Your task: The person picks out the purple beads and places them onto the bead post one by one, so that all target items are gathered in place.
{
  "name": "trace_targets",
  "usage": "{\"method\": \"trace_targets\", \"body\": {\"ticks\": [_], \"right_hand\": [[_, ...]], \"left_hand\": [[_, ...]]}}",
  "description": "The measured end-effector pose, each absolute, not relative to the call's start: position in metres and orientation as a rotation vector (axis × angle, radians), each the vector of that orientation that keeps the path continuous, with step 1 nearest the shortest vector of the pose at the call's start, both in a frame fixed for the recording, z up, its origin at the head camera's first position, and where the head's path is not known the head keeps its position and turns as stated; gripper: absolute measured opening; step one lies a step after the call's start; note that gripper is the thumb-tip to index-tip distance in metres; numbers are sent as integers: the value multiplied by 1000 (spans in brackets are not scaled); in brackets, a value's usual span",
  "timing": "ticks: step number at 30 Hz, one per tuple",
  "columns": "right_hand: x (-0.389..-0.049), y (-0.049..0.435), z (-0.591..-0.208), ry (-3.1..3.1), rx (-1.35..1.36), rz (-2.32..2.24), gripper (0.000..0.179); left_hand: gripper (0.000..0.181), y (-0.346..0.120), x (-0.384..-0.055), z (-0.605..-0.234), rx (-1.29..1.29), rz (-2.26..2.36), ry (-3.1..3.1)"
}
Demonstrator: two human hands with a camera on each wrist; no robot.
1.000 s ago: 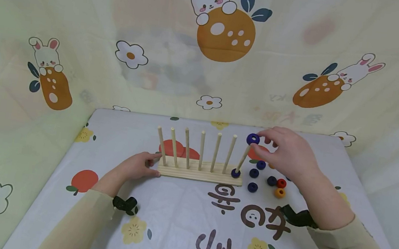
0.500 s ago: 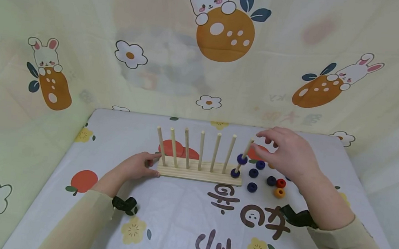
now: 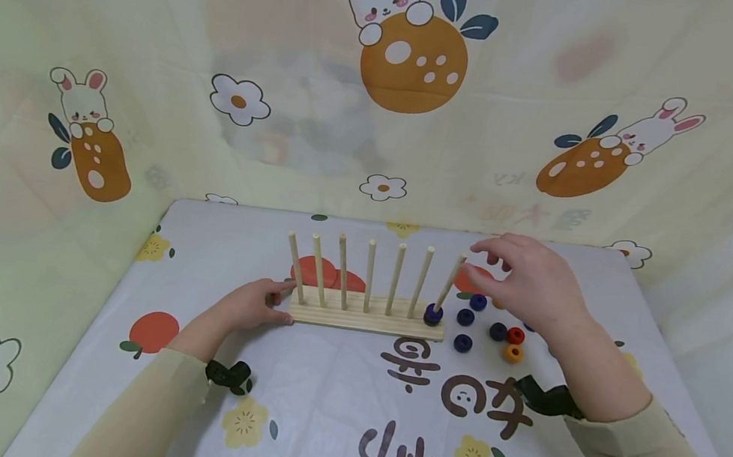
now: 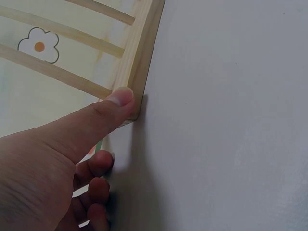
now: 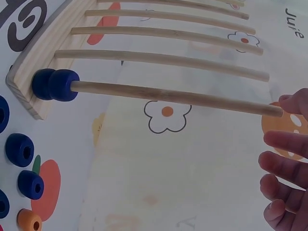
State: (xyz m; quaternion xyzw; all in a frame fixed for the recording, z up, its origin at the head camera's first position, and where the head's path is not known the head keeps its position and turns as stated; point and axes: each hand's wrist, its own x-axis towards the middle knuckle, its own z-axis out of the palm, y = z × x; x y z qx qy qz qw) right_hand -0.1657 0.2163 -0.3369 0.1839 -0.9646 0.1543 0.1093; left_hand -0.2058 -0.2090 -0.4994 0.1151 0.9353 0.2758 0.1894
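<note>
A wooden peg rack (image 3: 356,322) with several upright pegs stands on the table. My left hand (image 3: 252,307) holds its left end, and in the left wrist view the thumb (image 4: 122,97) presses on the base's corner. Two dark blue beads (image 5: 62,85) sit stacked at the bottom of the rightmost peg (image 5: 173,96). Beside the top of that peg is my right hand (image 3: 526,284), its fingers spread apart with nothing between them. In the right wrist view its thumb (image 5: 294,102) lies right at the peg's tip.
Right of the rack lie loose beads: several blue beads (image 3: 463,343), a red bead (image 3: 515,335) and an orange bead (image 3: 513,353). Another orange bead (image 5: 30,220) shows in the right wrist view. A patterned cloth (image 3: 312,403) covers the table, with a printed curtain (image 3: 294,145) behind.
A blue bead held at the top of the rightmost peg was let go and slid down onto the bead below. The right hand's fingers have parted; the left hand has not moved.
</note>
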Motion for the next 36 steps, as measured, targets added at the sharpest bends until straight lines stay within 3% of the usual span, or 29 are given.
{"method": "trace_targets", "body": {"ticks": [23,36], "right_hand": [[-166,223,-356,-2983,519,439,40],[-167,232,-388,-3060,546,406,34]], "left_hand": [[78,-212,-205,-501,269,764,2625],[78,-211,-209,-505,263,769,2636]]}}
